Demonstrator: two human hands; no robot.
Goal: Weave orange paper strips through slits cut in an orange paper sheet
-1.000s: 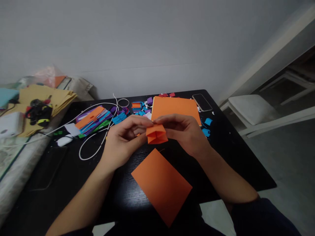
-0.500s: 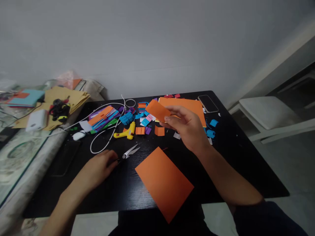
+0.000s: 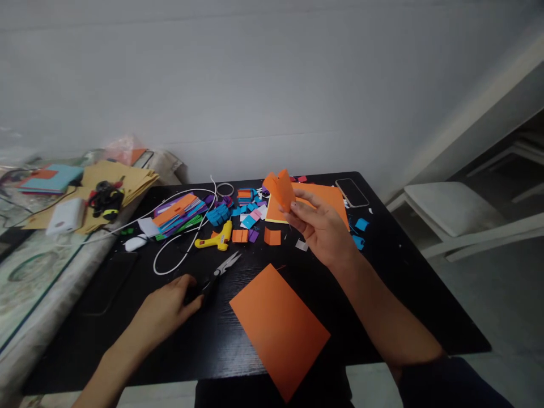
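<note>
Folded orange paper held up, scissors under the left hand

The right hand (image 3: 318, 226) pinches a folded orange paper (image 3: 280, 190) between thumb and fingers, raised before the orange sheets (image 3: 329, 201). Its folded flaps point up and leftward from the fingertips; its long axis is hard to tell. The left hand (image 3: 168, 303) curls at the handles of the scissors (image 3: 219, 271); I cannot tell whether it grips. On the black table (image 3: 361, 328), their long axis slants, parted blades pointing away and rightward.
</note>
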